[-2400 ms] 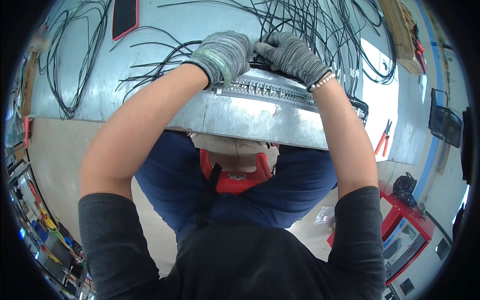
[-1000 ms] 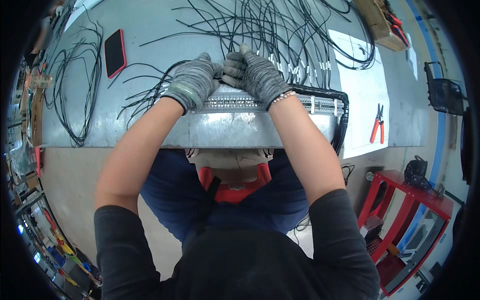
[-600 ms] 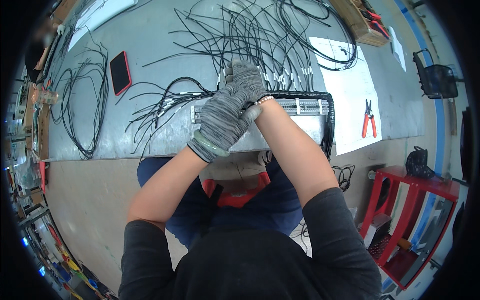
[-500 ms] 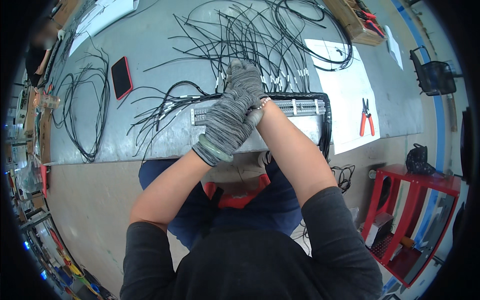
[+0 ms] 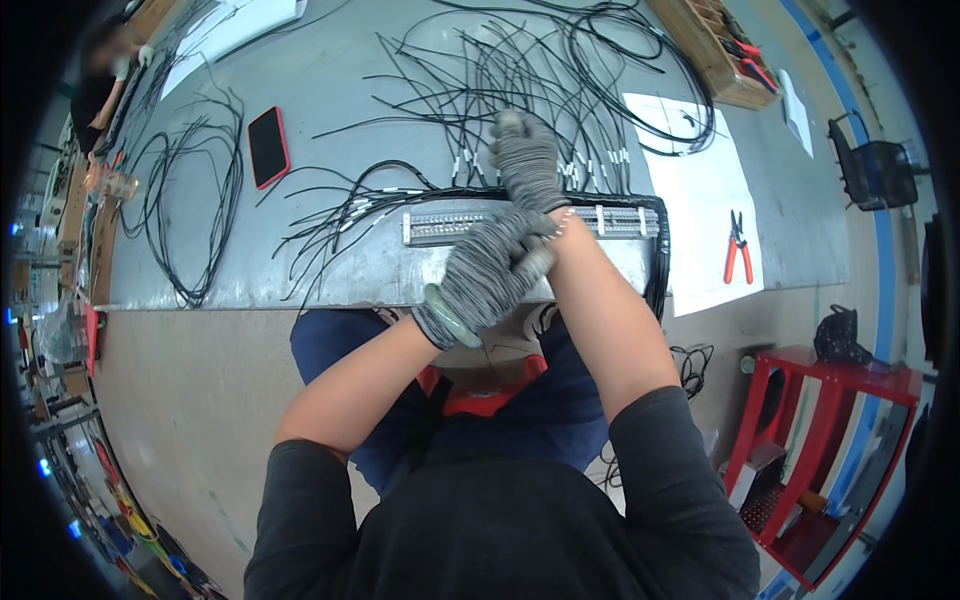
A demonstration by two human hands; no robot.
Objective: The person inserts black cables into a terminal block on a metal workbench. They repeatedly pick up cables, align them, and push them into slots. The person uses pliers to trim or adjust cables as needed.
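Observation:
Both my hands wear grey striped knit gloves. My left hand [image 5: 492, 268] reaches across to my right wrist, its fingers closed at the cuff of the right glove [image 5: 540, 198], beside a beaded bracelet [image 5: 566, 216]. A pale green bangle [image 5: 452, 316] circles my left wrist. My right hand [image 5: 526, 160] is held above the black cables with its fingers curled in; nothing shows in it. Under my hands runs a grey terminal strip [image 5: 430, 226], with a black cable bundle [image 5: 610, 200] along its far side. Many loose black wires [image 5: 480, 75] with white markers fan out beyond.
A red-edged phone [image 5: 268, 148] and coiled black cable [image 5: 185, 220] lie left. On the right, red-handled wire strippers [image 5: 738, 262] rest on a white sheet [image 5: 690, 240]. A wooden tool box [image 5: 715, 55] stands far right. Another person [image 5: 100, 90] is at far left.
My left hand has slid back from over the right hand to its wrist, so the right glove shows more. The whole view has shifted slightly.

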